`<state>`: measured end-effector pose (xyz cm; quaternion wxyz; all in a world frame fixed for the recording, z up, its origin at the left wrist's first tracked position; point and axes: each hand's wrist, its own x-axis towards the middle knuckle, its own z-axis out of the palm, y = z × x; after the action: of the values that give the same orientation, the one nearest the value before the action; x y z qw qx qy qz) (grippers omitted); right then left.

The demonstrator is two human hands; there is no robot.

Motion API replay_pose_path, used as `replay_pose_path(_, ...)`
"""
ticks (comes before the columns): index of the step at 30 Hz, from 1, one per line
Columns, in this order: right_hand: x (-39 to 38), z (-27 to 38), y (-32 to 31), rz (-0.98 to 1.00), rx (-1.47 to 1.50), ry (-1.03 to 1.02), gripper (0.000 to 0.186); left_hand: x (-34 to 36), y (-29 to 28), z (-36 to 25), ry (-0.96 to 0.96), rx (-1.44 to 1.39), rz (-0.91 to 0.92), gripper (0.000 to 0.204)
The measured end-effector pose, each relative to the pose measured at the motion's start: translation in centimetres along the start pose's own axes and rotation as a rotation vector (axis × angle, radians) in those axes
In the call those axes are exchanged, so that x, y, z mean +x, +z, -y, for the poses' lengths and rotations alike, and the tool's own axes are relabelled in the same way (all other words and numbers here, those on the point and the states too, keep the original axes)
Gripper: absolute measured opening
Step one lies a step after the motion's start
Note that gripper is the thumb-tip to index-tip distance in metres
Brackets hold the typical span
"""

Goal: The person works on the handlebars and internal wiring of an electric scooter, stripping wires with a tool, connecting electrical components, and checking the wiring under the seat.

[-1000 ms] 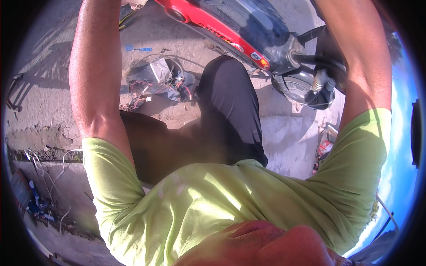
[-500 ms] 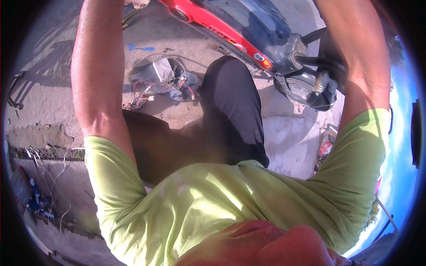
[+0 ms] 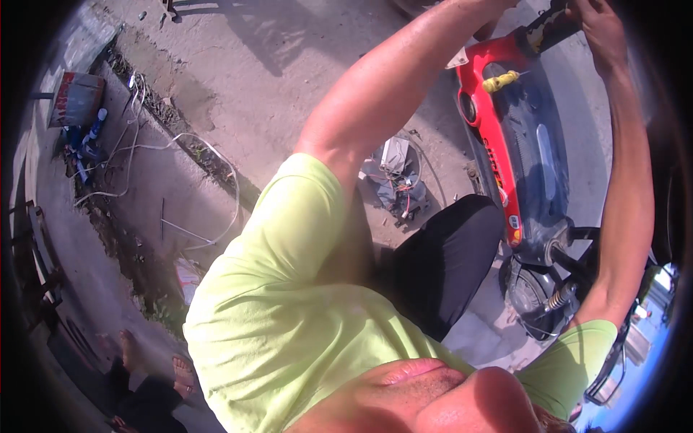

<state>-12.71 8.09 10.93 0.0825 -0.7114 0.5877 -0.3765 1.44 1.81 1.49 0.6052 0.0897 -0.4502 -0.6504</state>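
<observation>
A scooter with a red side panel (image 3: pixel 497 155) and a dark grey footboard (image 3: pixel 538 137) lies across the right side. My right hand (image 3: pixel 605 36) is at the top, beside the scooter's black front part (image 3: pixel 552 29). Its fingers are bent and drawn together, and what they hold is cut off by the upper edge. My left hand (image 3: pixel 491 9) reaches the top edge above the red panel, its fingers mostly out of sight. On the footboard rests a yellow-handled screwdriver (image 3: pixel 500 81), below both hands and touched by neither.
A pale metal box (image 3: pixel 395 154) with loose wires (image 3: pixel 408 198) lies on the concrete near my knee (image 3: pixel 469 224). White cable (image 3: pixel 234 180) loops over the ground at left, near a weathered bucket (image 3: pixel 77 99). Another person's bare foot (image 3: pixel 182 375) shows at lower left.
The view has swung round, so the scooter now stands more upright in it at right. My forearms have shifted rightward, both hands have come partly into view, and the screwdriver now shows.
</observation>
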Motion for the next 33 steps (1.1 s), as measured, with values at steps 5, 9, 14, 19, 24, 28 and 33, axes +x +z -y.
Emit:
replay_pose_path(5, -0.6, -2.4, -1.0, -0.052, 0.069, 0.183, 0.021, 1.1, 0.3, 1.7, 0.028, 0.027, -0.022, 0.018)
replay_pose_path(9, -0.5, -1.3, -0.6, -0.06, 0.117, 0.224, 0.018, 0.7, -0.1, -0.7, 0.011, 0.099, -0.056, 0.019)
replay_pose_path(14, 1.5, 0.3, 1.9, -0.014, 0.139, 0.168, 0.018, 0.8, -3.1, -3.5, 0.009, 0.057, -0.102, 0.014)
replay_pose_path(19, 0.4, -7.6, -2.5, 0.004, 0.117, 0.228, 0.026, -1.0, -1.1, -2.0, 0.104, 0.187, -0.177, 0.016)
replay_pose_path(24, 1.1, -5.0, -2.9, -0.012, 0.036, 0.125, 0.029, -0.9, -1.0, -4.2, 0.172, 0.209, -0.258, 0.017)
replay_pose_path(28, 2.7, -7.7, -4.2, 0.002, 0.089, 0.173, 0.031, -1.1, -1.8, -6.2, 0.156, 0.115, -0.302, 0.015)
replay_pose_path(33, 3.4, -6.1, -4.0, 0.109, 0.072, 0.18, 0.039, -0.8, -1.3, -5.4, 0.232, 0.557, -0.024, 0.04)
